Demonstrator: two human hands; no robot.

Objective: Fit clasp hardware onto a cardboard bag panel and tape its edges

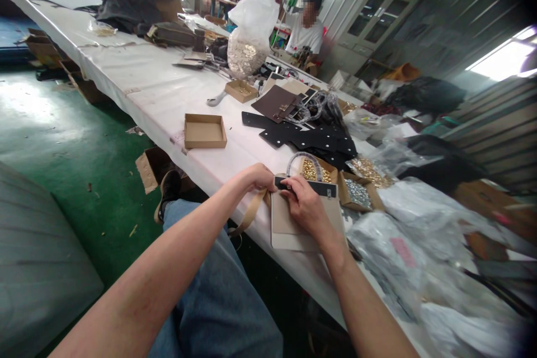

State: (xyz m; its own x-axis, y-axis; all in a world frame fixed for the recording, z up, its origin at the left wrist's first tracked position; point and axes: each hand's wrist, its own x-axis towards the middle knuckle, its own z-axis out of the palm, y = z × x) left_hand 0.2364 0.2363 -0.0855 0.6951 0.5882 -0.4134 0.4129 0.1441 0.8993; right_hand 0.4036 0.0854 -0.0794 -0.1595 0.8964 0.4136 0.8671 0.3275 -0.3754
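A flat beige handbag (289, 226) with a black band along its top lies at the table's near edge. Its arched handle (302, 158), which looks wrapped in clear film, points away from me. My left hand (263, 178) is closed at the bag's upper left corner, its fingertips partly hidden. A tan strap (253, 213) hangs down from that corner over the table edge. Across the bag's front lies my right hand (305, 201), with fingers bent and pressed together on the black band. Whether a small part sits under those fingertips is hidden.
Open boxes of gold studs (314, 171) and silver studs (356, 193) stand beyond the bag. Farther off lie black cut pieces (308, 137) and a shallow cardboard box (205, 132). Plastic bags (390, 251) crowd the right. A person (305, 31) sits across the table.
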